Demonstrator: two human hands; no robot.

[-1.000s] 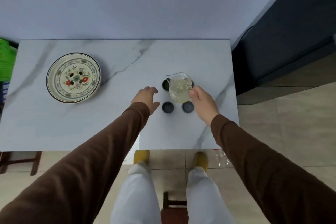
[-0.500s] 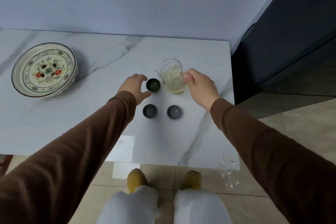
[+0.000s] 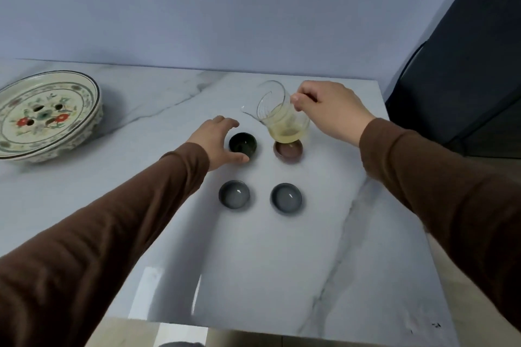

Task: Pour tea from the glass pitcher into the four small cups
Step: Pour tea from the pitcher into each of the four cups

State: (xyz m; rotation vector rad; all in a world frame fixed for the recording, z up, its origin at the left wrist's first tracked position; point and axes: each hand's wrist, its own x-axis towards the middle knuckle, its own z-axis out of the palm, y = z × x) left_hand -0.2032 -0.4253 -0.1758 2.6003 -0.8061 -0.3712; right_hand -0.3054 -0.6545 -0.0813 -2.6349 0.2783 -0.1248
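My right hand [image 3: 329, 111] grips the glass pitcher [image 3: 283, 117], which holds pale yellow tea and is lifted and tilted to the left, its spout toward the dark green cup [image 3: 243, 144]. A brown cup [image 3: 288, 151] sits just under the pitcher's base. My left hand [image 3: 218, 141] curls around the left side of the dark green cup, thumb at its front. Two grey cups stand nearer to me, the left grey cup [image 3: 234, 194] and the right grey cup [image 3: 286, 198]. All rest on the white marble table [image 3: 267, 262].
A large floral plate [image 3: 42, 115] lies at the table's far left. A pale wall runs behind the table. A dark cabinet [image 3: 465, 65] stands past the table's right edge. The table's front edge is close to my body.
The pitcher has risen off the table and tipped left, uncovering the brown cup beneath it. My left hand has closed around the dark green cup. The view has moved closer and lower.
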